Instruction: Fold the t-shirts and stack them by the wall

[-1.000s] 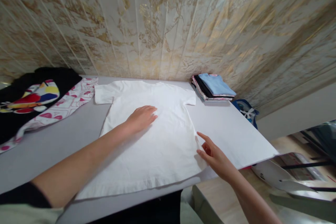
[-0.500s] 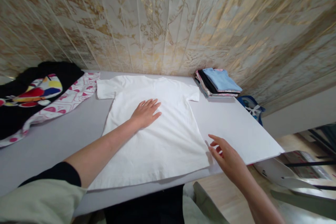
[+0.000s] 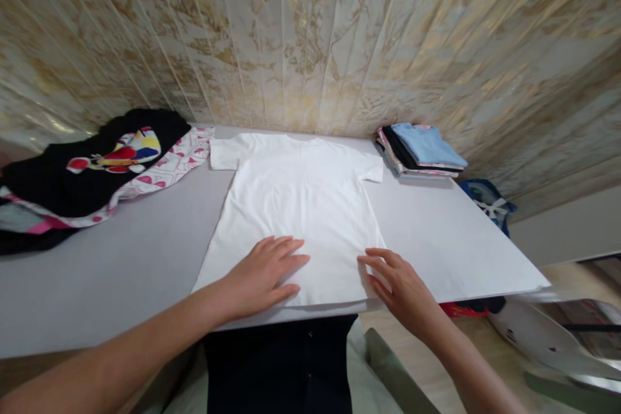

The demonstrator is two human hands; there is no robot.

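Observation:
A white T-shirt [image 3: 301, 200] lies spread on the table, its neck toward the wall and its hem near the table's front edge. My left hand [image 3: 269, 272] rests on the lower part of the shirt, left of its middle, with the fingers spread. At the shirt's lower right side is my right hand [image 3: 398, 281], fingers apart and slightly bent, the fingertips over or on the fabric. Neither hand grips the cloth. Faint creases run across the shirt's front.
A stack of folded clothes [image 3: 422, 152], light blue on top, sits at the back right of the grey-white table [image 3: 436, 239]. Black and pink-white printed garments [image 3: 82, 174] lie heaped on the left. A patterned wall [image 3: 310, 39] stands behind; a blue bag [image 3: 488, 200] is beyond the right edge.
My left hand has moved down from the shirt's middle toward its hem. My right hand has come in over the shirt's lower right side. The view has shifted a little to the left.

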